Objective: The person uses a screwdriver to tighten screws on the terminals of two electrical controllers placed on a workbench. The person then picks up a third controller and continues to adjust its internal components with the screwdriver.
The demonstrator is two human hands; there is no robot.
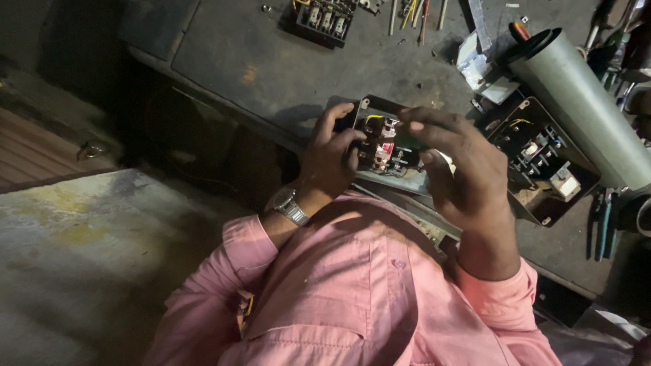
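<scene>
A black metal switch box with red and white parts and a yellow wire inside sits at the near edge of the dark workbench. My left hand, with a metal wristwatch on the wrist, grips the box's left side. My right hand is curled over the box's right side, fingers reaching across its top. Whether the right hand holds a small tool or part is hidden. Pink shirt sleeves cover both forearms.
A second open switch box lies right of my right hand. A grey pipe lies at the right, blue-handled pliers beside it. Another component block and loose wires lie at the bench's far side. A concrete floor is at the left.
</scene>
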